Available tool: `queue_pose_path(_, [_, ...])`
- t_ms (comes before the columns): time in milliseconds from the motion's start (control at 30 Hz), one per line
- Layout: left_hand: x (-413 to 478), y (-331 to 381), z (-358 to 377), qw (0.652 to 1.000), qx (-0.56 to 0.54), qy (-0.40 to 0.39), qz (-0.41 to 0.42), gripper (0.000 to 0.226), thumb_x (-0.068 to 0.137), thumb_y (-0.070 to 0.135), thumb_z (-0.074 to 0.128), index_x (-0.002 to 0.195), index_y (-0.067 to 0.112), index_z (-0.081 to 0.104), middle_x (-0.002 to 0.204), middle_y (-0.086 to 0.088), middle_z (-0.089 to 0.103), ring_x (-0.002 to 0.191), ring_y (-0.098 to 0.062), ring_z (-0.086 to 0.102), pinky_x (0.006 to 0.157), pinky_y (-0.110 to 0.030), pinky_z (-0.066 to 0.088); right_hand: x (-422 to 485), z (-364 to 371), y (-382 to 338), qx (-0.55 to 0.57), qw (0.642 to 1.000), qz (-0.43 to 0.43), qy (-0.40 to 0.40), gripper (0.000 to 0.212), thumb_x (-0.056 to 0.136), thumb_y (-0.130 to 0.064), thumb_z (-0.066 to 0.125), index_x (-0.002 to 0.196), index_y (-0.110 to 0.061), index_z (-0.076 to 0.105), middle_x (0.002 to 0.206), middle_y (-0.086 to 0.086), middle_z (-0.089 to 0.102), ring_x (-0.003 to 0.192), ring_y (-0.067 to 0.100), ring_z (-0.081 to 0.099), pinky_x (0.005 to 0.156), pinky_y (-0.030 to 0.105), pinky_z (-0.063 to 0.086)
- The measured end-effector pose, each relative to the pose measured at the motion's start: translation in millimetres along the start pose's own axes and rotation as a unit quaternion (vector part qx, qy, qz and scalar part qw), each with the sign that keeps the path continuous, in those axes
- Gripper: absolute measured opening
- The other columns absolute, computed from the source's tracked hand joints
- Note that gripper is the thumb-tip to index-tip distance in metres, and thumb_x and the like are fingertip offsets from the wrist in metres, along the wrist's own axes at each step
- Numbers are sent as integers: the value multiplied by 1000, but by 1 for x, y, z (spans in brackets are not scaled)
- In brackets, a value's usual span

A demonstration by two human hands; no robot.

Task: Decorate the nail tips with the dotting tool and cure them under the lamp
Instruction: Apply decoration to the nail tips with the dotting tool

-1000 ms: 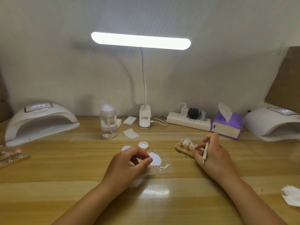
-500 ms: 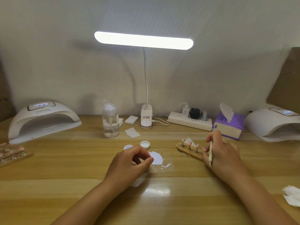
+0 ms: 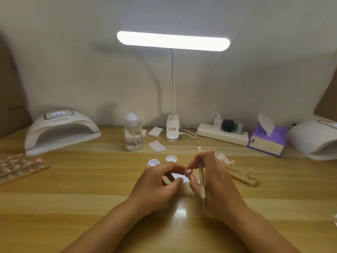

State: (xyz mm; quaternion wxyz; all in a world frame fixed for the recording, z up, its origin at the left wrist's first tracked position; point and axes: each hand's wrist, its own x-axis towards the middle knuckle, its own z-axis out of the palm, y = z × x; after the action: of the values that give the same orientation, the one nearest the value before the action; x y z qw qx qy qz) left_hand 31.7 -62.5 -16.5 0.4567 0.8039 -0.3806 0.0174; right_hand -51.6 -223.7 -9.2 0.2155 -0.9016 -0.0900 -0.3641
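The dotting tool (image 3: 201,178), a slim cream stick with a tiny ball end on top, stands almost upright in the right grip (image 3: 218,181). At its 3 o'clock, a pale nail tip (image 3: 232,162) sits on a peg of a wooden stand (image 3: 243,179). A white domed curing lamp (image 3: 60,130) with a lit display sits at the desk's (image 3: 91,207) 10 o'clock, and a second curing lamp (image 3: 313,139) at 2 o'clock.

I see a wooden table (image 3: 73,207) — on it a nail lamp (image 3: 60,132) at left, pump bottle (image 3: 133,133), power strip (image 3: 223,136), tissue box (image 3: 267,142).
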Motion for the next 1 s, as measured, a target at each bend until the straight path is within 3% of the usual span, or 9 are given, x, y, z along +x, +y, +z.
queue_pose_path(200, [2,-1,0,999,-46,-19,8,28,90,12,67,109,31,73,96,18,74,88,-4,68,64,-14,44,-5,8,6,48,999,12,4,39,87,-7,69,102,-28,39,95,-9,59,89,12,55,77,27,44])
queue_pose_path(400, [3,-5,0,998,-55,8,-1,21,89,20,71,96,39,71,90,20,73,84,-6,68,69,-26,54,-2,15,3,21,999,10,44,44,83,-8,76,103,-26,40,92,-12,55,84,10,53,72,20,43])
queue_pose_path(600, [4,-8,2,999,-38,30,-20,15,83,21,75,85,33,66,89,29,67,70,0,61,66,-14,44,1,14,2,31,998,45,39,37,84,-23,77,97,-24,43,81,-17,55,72,5,55,59,21,42])
queue_pose_path(700, [5,-9,0,997,-46,53,-32,13,83,23,75,83,28,64,86,25,68,62,1,58,58,-10,39,3,10,0,141,981,131,37,22,90,-39,63,87,-21,50,68,-6,60,62,10,56,56,29,44])
queue_pose_path(767, [6,-9,0,996,-60,62,-38,14,84,24,76,82,28,62,82,21,69,59,-1,55,56,-11,40,7,8,0,229,950,209,39,34,93,-51,44,85,-20,57,63,-2,62,58,6,54,57,24,42])
queue_pose_path(833, [6,-9,-1,995,-66,61,-42,15,84,24,76,82,29,62,79,18,70,57,-2,54,56,-12,39,10,8,4,256,929,266,35,35,101,-48,36,95,-22,59,62,-3,59,55,2,49,57,22,40])
queue_pose_path(933, [6,-10,-1,995,-62,64,-45,16,83,23,76,81,29,62,78,21,70,56,-3,55,56,-12,40,10,9,11,272,908,317,26,15,100,-29,54,97,-15,57,69,2,67,52,8,52,52,30,39])
queue_pose_path(1000, [6,-11,-1,995,-57,68,-51,15,84,24,75,80,30,61,78,22,68,57,-5,54,58,-16,41,8,11,13,269,903,335,13,15,95,-26,63,91,-12,60,67,4,70,48,15,53,45,30,38])
